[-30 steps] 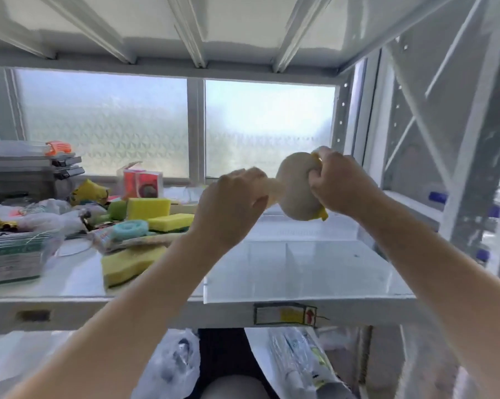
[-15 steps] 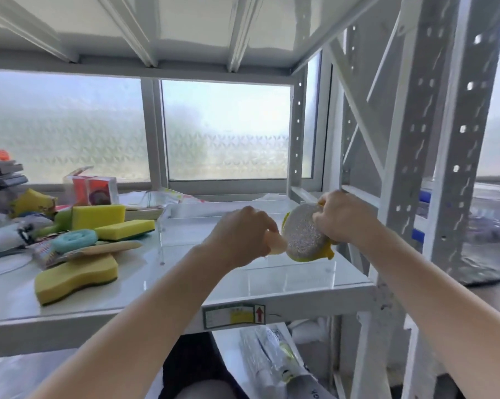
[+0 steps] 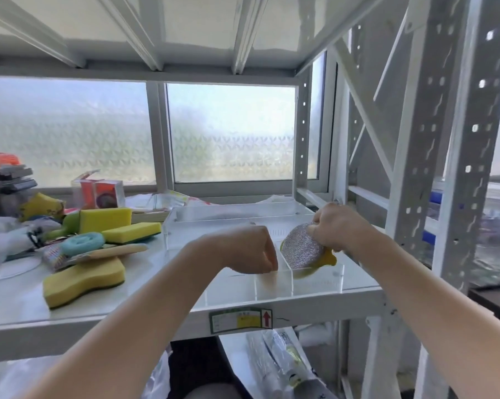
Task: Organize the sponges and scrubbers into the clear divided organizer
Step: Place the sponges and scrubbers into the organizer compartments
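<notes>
Head view: looking down onto a white metal shelf point(image 3: 18, 306) by a frosted window.
Right hand point(image 3: 336, 227): clenched on the upper edge of a silver scrubber point(image 3: 300, 249) with yellow backing, held tilted, glittery face toward the camera.
Scrubber position: lower yellow edge dipping into the near right compartment of the clear divided organizer point(image 3: 318, 283), just right of a clear partition; touching the floor or not, cannot tell.
Left hand point(image 3: 250, 250): fingers curled downward over the compartment just left of that partition; gripping something or merely closed, cannot tell.
Key relation: scrubber hanging straight below the right hand, long axis near upright and leaning left toward the partition; right hand the nearer and the only one gripping it.
Likely next move: lower along that axis and let go, keeping clear of the partition.
Remaining pile: yellow sponges point(image 3: 83, 280), a teal round scrubber point(image 3: 82, 243) and more, well left of the organizer.
</notes>
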`<state>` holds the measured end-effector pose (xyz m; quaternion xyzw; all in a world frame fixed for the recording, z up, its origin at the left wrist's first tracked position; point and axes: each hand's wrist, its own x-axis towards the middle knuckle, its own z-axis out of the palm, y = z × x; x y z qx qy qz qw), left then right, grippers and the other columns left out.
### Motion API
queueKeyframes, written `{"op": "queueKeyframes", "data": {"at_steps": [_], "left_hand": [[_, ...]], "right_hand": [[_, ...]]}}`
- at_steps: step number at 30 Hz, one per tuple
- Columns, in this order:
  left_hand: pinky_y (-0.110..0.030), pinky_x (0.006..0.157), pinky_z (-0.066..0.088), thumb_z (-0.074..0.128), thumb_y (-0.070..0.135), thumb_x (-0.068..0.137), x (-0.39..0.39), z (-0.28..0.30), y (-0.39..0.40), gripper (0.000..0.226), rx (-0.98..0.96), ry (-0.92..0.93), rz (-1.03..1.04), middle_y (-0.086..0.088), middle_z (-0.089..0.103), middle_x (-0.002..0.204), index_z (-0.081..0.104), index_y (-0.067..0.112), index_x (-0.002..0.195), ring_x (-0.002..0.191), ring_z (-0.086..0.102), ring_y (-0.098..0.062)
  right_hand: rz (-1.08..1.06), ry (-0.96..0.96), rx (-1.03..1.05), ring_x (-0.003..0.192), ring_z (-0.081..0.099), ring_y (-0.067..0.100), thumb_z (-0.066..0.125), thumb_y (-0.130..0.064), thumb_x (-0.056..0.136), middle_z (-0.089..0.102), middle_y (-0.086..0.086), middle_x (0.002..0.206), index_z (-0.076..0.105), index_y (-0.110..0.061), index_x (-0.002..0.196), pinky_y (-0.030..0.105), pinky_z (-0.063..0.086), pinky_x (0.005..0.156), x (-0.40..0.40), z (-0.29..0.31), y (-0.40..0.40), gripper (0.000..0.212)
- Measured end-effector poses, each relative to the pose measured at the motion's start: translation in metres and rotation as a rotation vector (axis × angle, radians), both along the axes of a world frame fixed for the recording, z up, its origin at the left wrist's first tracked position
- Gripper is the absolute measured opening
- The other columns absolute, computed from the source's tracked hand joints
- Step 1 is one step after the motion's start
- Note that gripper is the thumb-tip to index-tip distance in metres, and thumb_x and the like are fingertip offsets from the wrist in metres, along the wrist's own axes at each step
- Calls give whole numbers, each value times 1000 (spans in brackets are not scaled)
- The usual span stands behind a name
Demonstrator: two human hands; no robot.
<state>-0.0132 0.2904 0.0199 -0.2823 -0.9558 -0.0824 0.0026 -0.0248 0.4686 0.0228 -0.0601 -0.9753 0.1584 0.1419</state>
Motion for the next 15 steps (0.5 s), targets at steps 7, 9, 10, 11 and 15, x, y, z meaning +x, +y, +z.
{"op": "queueKeyframes", "data": {"at_steps": [7, 9, 10, 11, 15], "left_hand": [[-32, 101, 41, 48, 18, 83, -4, -1, -9, 32, 164, 71, -37, 3, 64, 123, 72, 31, 99, 114, 53, -16], [-30, 103, 37, 50, 21, 84, -6, 3, -25, 30, 194, 158, -12, 3, 62, 123, 69, 34, 104, 120, 48, -15], [-27, 101, 36, 50, 22, 85, -7, 6, -34, 29, 198, 202, 14, 3, 62, 124, 68, 34, 105, 122, 47, -15], [-25, 98, 34, 50, 23, 85, -7, 8, -44, 29, 197, 238, 45, 4, 61, 124, 68, 34, 106, 123, 46, -15], [-30, 107, 35, 53, 22, 84, -2, 13, -100, 26, 215, 249, 200, -1, 62, 126, 72, 26, 102, 126, 46, -18]], "right_hand": [[-8, -36, 50, 109, 58, 27, 53, -40, 86, 62, 11, 121, 57, -9, 122, 38, 48, 94, 3, 0, -2, 47], [-5, 53, 67, 111, 58, 29, 53, -39, 88, 62, 12, 123, 55, -9, 125, 39, 47, 95, 9, 10, -9, 48], [13, 131, 64, 113, 58, 30, 54, -37, 88, 62, 13, 123, 55, -9, 126, 39, 46, 96, 12, 16, -16, 48], [49, 207, 53, 113, 58, 30, 55, -35, 88, 63, 13, 123, 55, -8, 127, 39, 46, 95, 15, 22, -27, 47], [285, 337, 15, 114, 57, 27, 58, -31, 87, 63, 10, 122, 57, -10, 126, 35, 44, 94, 21, 38, -95, 44]]}}
